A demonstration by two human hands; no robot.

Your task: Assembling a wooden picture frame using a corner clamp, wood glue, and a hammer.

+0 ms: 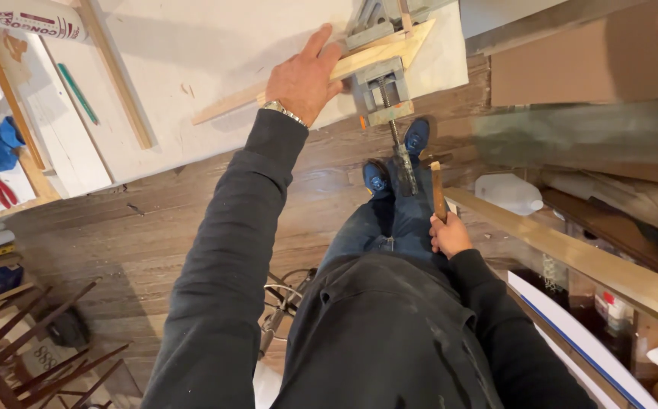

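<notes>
Left hand on wood strip — clamped.

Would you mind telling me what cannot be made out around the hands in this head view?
- Vise: its top is cut off by the upper frame edge.
- Wooden strip: the left hand covers its middle.
- Wooden stick: its lower end is hidden inside the right hand.

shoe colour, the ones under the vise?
Blue shoes, dark soles, standing on the brown wood floor. Head view shows them best.
</notes>
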